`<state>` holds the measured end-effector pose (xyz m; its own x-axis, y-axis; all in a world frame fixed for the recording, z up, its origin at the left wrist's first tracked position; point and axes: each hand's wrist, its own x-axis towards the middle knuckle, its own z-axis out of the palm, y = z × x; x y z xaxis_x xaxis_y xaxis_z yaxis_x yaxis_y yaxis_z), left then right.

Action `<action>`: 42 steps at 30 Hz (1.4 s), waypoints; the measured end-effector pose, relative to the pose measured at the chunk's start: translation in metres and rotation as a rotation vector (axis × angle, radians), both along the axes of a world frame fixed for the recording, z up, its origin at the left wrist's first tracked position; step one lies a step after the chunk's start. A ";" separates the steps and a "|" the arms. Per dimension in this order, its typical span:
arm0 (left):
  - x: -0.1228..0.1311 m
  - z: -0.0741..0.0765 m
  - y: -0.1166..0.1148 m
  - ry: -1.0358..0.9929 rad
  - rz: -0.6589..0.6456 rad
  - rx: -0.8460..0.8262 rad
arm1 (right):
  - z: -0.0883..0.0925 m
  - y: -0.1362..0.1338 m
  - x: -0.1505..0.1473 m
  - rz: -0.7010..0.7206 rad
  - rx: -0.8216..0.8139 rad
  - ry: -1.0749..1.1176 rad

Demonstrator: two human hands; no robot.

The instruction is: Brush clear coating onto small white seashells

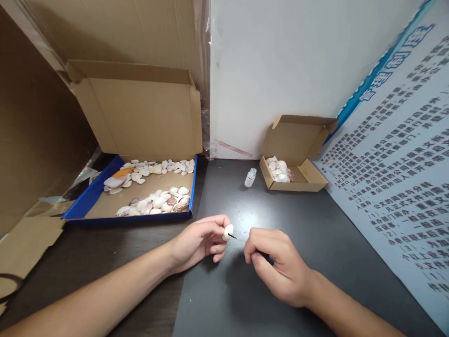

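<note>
Shells (167,201) lie in 2 groups inside an open box with blue sides (89,196) at far left; its front edge is near the left forearm, so a careless elbow could knock it and mix the groups. Left hand (201,243): fingertips pinching 1 small white shell (228,229) above the table (210,311). The hold seems to cover only the shell's edge; a push from the side could tip it out. Thin dark stick (232,236): overlaps the shell's near face; whether they touch cannot be told. Too much pressure might make it skid towards the fingers. Small bottle (250,178): upright, no cap visible on its mouth; a forward sweep of either hand could topple it and spill any contents. Right hand (278,267): curled closed, with a dark patch among the fingers; whether it grips the stick's far end cannot be told. Small carton (294,186): lid raised, holding white shells (279,169) to 1 side; a bump could make that pile slide.
</note>
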<state>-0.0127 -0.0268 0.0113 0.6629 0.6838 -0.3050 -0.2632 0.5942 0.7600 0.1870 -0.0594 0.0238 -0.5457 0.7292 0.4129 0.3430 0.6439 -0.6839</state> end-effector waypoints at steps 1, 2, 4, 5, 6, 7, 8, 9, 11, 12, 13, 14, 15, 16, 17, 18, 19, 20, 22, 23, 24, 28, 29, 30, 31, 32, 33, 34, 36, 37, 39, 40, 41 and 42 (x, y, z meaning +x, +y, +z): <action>0.000 0.000 0.000 0.001 0.000 0.001 | 0.000 0.000 0.000 0.003 0.007 0.002; 0.000 0.000 0.000 0.004 0.000 0.001 | 0.000 0.000 0.000 0.004 0.007 -0.002; 0.001 0.000 0.000 0.011 0.001 -0.005 | 0.000 0.000 0.000 -0.020 -0.020 -0.030; 0.001 0.000 0.000 0.013 0.000 -0.007 | 0.000 0.001 0.000 -0.049 -0.045 -0.057; 0.001 0.000 -0.001 0.014 -0.002 -0.008 | -0.001 0.001 -0.001 -0.087 -0.074 -0.089; 0.001 0.000 -0.001 0.013 -0.005 -0.008 | -0.001 0.002 -0.001 -0.126 -0.103 -0.122; 0.001 0.000 -0.001 0.011 -0.007 -0.006 | -0.001 0.002 -0.002 -0.162 -0.127 -0.151; 0.001 0.000 0.000 0.009 -0.010 -0.005 | -0.001 0.003 -0.002 -0.184 -0.143 -0.173; 0.000 0.000 0.000 0.011 -0.012 -0.003 | -0.001 0.003 -0.002 -0.177 -0.151 -0.182; 0.000 0.000 0.000 0.014 -0.009 -0.002 | -0.001 0.003 -0.002 -0.155 -0.145 -0.171; 0.000 0.000 0.000 0.019 -0.007 -0.001 | -0.001 0.003 -0.002 -0.127 -0.134 -0.153; 0.000 0.000 0.000 0.025 -0.005 0.000 | -0.001 0.003 -0.002 -0.100 -0.118 -0.130; 0.001 0.001 0.000 0.031 -0.003 0.001 | -0.001 0.003 -0.002 -0.075 -0.100 -0.104; 0.001 0.001 0.000 0.036 -0.002 0.002 | -0.001 0.002 -0.002 -0.056 -0.082 -0.079; 0.001 0.001 0.000 0.041 -0.002 0.003 | -0.001 0.002 -0.002 -0.043 -0.064 -0.057; 0.001 0.001 0.000 0.044 -0.003 0.004 | 0.000 0.002 -0.001 -0.034 -0.048 -0.039; 0.001 0.001 -0.001 0.047 -0.003 0.006 | 0.000 0.001 -0.001 -0.026 -0.033 -0.025; 0.001 0.001 -0.001 0.049 -0.002 0.006 | 0.001 0.001 -0.001 -0.019 -0.019 -0.014; 0.002 0.002 -0.001 0.048 -0.001 0.008 | 0.002 0.000 -0.001 -0.005 0.001 -0.002; 0.002 0.002 -0.001 0.048 0.000 0.007 | 0.002 0.000 -0.001 0.000 0.006 -0.001; 0.002 0.002 -0.001 0.048 0.000 0.006 | 0.002 0.000 -0.001 0.004 0.006 -0.005; 0.002 0.002 -0.001 0.051 0.001 -0.001 | 0.001 0.001 -0.001 -0.034 -0.043 -0.059; 0.002 0.002 -0.001 0.048 0.001 -0.002 | 0.000 0.001 -0.001 -0.063 -0.065 -0.083; 0.002 0.001 -0.001 0.045 0.001 -0.003 | 0.000 0.002 -0.001 -0.097 -0.089 -0.113; 0.002 0.001 -0.001 0.041 0.002 -0.004 | -0.001 0.002 -0.002 -0.132 -0.111 -0.144; 0.002 0.001 -0.001 0.038 0.002 -0.004 | -0.001 0.003 -0.002 -0.159 -0.130 -0.171; 0.002 0.001 -0.001 0.038 0.004 -0.004 | -0.001 0.003 -0.002 -0.173 -0.143 -0.191; 0.002 0.001 -0.001 0.039 0.004 -0.004 | -0.001 0.003 -0.002 -0.173 -0.152 -0.201; 0.002 0.002 -0.001 0.048 0.002 -0.002 | -0.001 0.003 -0.003 -0.140 -0.154 -0.189; 0.002 0.002 -0.001 0.053 0.001 0.001 | -0.001 0.003 -0.003 -0.114 -0.147 -0.172; 0.002 0.003 -0.001 0.063 0.000 0.008 | 0.000 0.002 -0.002 -0.069 -0.124 -0.132; 0.003 0.003 -0.001 0.067 0.001 0.012 | 0.000 0.001 -0.002 -0.053 -0.106 -0.109; 0.003 0.003 -0.001 0.071 0.001 0.015 | 0.001 0.001 -0.002 -0.041 -0.086 -0.087; 0.003 0.003 -0.002 0.072 0.002 0.017 | 0.001 0.001 -0.002 -0.034 -0.064 -0.065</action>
<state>-0.0100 -0.0284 0.0144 0.6384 0.6906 -0.3398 -0.2086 0.5802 0.7873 0.1854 -0.0587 0.0249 -0.5443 0.7716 0.3293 0.4089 0.5867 -0.6990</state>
